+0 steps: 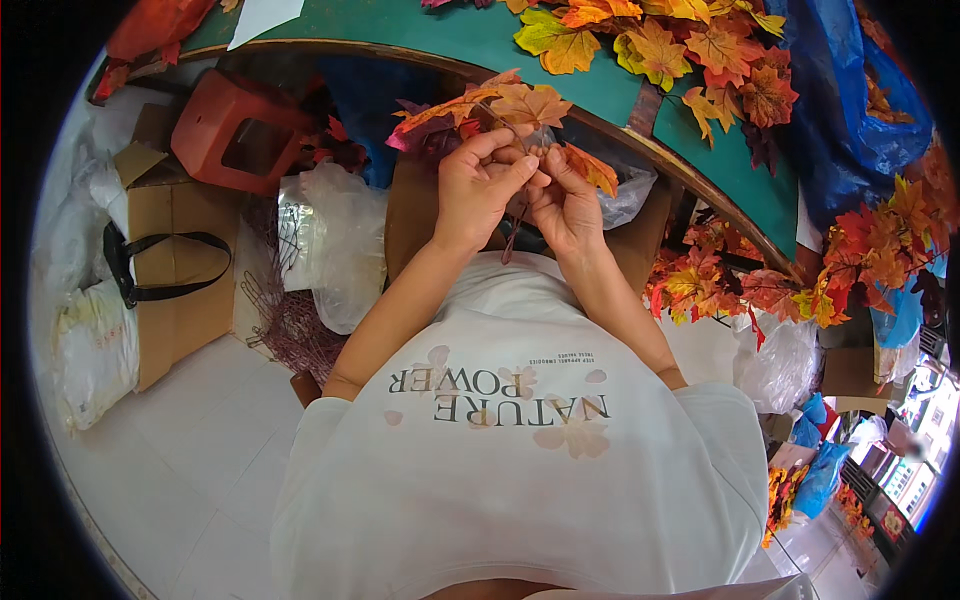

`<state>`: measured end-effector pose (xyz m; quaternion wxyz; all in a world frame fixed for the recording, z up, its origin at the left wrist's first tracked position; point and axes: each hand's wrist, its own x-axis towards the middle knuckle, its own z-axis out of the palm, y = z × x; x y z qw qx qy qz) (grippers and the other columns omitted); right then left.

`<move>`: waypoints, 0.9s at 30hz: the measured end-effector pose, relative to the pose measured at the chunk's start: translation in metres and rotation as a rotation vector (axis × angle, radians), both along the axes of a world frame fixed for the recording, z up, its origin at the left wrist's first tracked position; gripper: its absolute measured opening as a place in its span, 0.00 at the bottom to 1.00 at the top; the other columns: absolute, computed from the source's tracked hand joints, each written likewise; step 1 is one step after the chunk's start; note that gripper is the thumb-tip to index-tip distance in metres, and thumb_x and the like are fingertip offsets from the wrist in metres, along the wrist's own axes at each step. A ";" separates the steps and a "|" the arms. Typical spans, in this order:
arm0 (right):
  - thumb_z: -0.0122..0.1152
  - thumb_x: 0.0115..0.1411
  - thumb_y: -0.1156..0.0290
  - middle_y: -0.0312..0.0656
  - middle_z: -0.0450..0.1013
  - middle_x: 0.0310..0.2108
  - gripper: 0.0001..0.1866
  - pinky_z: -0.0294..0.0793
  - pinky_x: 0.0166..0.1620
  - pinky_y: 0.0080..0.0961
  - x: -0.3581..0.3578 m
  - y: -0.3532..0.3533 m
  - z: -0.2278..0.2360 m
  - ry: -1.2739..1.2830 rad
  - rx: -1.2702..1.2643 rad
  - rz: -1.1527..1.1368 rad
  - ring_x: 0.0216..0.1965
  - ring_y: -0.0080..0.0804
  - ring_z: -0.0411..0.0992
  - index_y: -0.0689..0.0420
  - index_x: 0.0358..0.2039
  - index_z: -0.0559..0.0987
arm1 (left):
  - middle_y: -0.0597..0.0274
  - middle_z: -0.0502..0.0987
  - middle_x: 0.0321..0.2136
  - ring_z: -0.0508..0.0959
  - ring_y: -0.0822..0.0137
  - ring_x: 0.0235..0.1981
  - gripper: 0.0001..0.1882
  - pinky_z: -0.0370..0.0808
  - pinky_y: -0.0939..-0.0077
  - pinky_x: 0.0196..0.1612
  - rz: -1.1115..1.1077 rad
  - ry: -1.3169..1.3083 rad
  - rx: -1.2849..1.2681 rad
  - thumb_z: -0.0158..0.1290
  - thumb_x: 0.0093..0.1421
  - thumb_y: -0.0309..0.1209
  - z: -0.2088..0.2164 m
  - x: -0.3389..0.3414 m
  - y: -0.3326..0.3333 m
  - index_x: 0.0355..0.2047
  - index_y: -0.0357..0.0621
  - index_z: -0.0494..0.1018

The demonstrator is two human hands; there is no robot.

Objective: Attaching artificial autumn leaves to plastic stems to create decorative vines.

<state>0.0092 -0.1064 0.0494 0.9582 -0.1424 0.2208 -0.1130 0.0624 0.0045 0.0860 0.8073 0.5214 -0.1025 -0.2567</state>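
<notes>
In front of my chest, both hands meet at a spray of artificial maple leaves (530, 104) in orange, with some purple at its left side. My left hand (480, 185) pinches its thin brown stem between thumb and fingers. Close against it, my right hand (567, 200) has thumb and fingertips closed at the same spot, where the stem and leaves join. Exactly what those right fingertips grip is too small to see. Below the hands a thin stem end (510, 243) hangs down. One orange leaf (592, 170) sticks out behind my right fingers.
A green table (400, 22) curves across the top, bearing loose maple leaves (655, 50) and blue plastic (835, 110). On the left stand a red plastic stool (235, 130) and a cardboard box (185, 280). Clear plastic bags (345, 240) and wiry brown stems (295, 325) lie nearby.
</notes>
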 end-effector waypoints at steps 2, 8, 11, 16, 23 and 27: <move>0.57 0.57 0.76 0.40 0.72 0.34 0.07 0.76 0.37 0.19 0.000 0.000 0.001 0.045 0.042 -0.014 0.36 0.27 0.72 0.61 0.36 0.72 | 0.60 0.76 0.30 0.78 0.72 0.30 0.19 0.75 0.83 0.37 0.001 -0.012 0.015 0.52 0.55 0.19 0.000 -0.002 -0.002 0.48 0.31 0.67; 0.55 0.57 0.77 0.41 0.71 0.35 0.07 0.76 0.38 0.19 -0.002 0.000 -0.001 0.047 0.060 -0.024 0.36 0.27 0.71 0.61 0.37 0.71 | 0.60 0.76 0.30 0.79 0.72 0.30 0.19 0.74 0.85 0.37 0.042 -0.038 0.046 0.52 0.54 0.17 -0.001 -0.007 -0.007 0.48 0.31 0.67; 0.55 0.58 0.77 0.41 0.71 0.35 0.07 0.76 0.38 0.19 -0.002 0.001 0.002 0.038 0.074 -0.014 0.36 0.27 0.71 0.61 0.37 0.71 | 0.60 0.76 0.29 0.79 0.73 0.29 0.19 0.74 0.85 0.36 0.069 -0.032 0.053 0.51 0.54 0.17 -0.002 -0.008 -0.009 0.48 0.31 0.67; 0.55 0.57 0.77 0.41 0.71 0.35 0.07 0.76 0.38 0.19 -0.003 0.001 0.001 0.029 0.020 -0.036 0.36 0.26 0.71 0.61 0.37 0.71 | 0.61 0.75 0.29 0.79 0.74 0.29 0.18 0.74 0.87 0.35 0.072 -0.037 0.067 0.51 0.54 0.16 0.001 -0.008 -0.011 0.47 0.30 0.68; 0.61 0.53 0.79 0.38 0.71 0.32 0.09 0.75 0.39 0.18 -0.004 0.004 0.003 0.014 -0.029 -0.075 0.35 0.25 0.72 0.59 0.35 0.72 | 0.61 0.75 0.29 0.79 0.73 0.29 0.18 0.74 0.86 0.35 0.061 -0.025 0.061 0.51 0.55 0.16 -0.003 -0.007 -0.012 0.47 0.30 0.68; 0.57 0.55 0.80 0.41 0.72 0.34 0.06 0.76 0.41 0.20 -0.006 -0.002 -0.008 -0.095 -0.036 -0.041 0.38 0.28 0.72 0.61 0.34 0.73 | 0.60 0.76 0.29 0.79 0.72 0.30 0.18 0.75 0.85 0.36 0.031 -0.035 0.016 0.51 0.55 0.17 -0.006 -0.003 -0.012 0.47 0.30 0.67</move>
